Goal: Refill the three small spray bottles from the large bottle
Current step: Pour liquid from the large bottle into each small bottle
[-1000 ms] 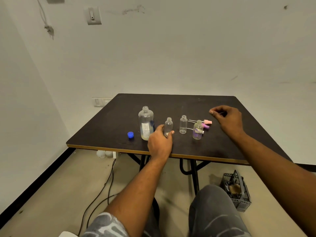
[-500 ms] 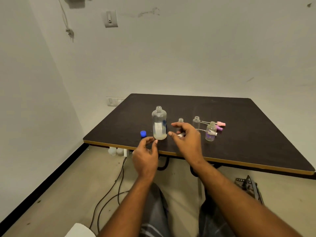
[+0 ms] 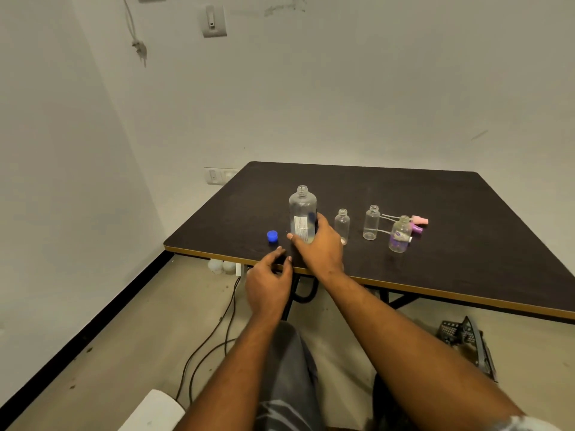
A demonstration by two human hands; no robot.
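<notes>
The large clear bottle (image 3: 302, 209) stands uncapped on the dark table (image 3: 466, 244), a little liquid at its bottom. My right hand (image 3: 320, 247) wraps its thumb and fingers round the bottle's lower part. My left hand (image 3: 270, 281) hovers at the table's front edge, fingers loosely curled, holding nothing. The blue cap (image 3: 272, 236) lies left of the bottle. Three small clear bottles stand uncapped to the right: one (image 3: 342, 224) beside my right hand, a second (image 3: 371, 222), and a third with a purple label (image 3: 400, 234).
Pink spray heads (image 3: 418, 222) with dip tubes lie behind the labelled bottle. Under the table are cables (image 3: 214, 334), white containers (image 3: 221, 265) and a black crate (image 3: 466, 337). A white wall stands close on the left.
My right hand has come from the right side of the table across to the large bottle and closed round it. My left hand has left the small bottle and drawn back to the table edge.
</notes>
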